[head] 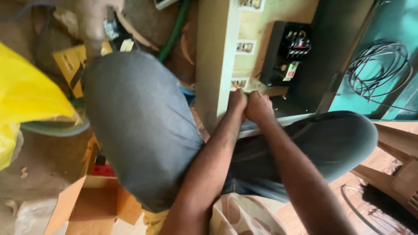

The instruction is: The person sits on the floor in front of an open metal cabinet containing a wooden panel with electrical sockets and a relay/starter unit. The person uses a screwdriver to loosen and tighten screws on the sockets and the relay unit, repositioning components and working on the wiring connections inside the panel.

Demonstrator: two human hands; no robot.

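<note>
I am seated with my knees apart, in grey trousers. A pale wooden board (216,56) stands upright between my legs. It carries small switch sockets (245,47) and a black electrical box (288,52). My left hand (237,102) and my right hand (257,106) are pressed together low on the board, beside the lowest socket (239,83). Both hands have their fingers curled tight. A thin tool or wire tip (235,86) pokes out above my left hand. What the fingers hold is hidden.
A yellow plastic bag (26,93) lies at the left. An open cardboard box (89,202) sits on the floor by my left knee. A green hose (174,32) runs behind the board. Coiled black wire (376,65) hangs on a teal wall. A beige plastic chair (398,159) stands at the right.
</note>
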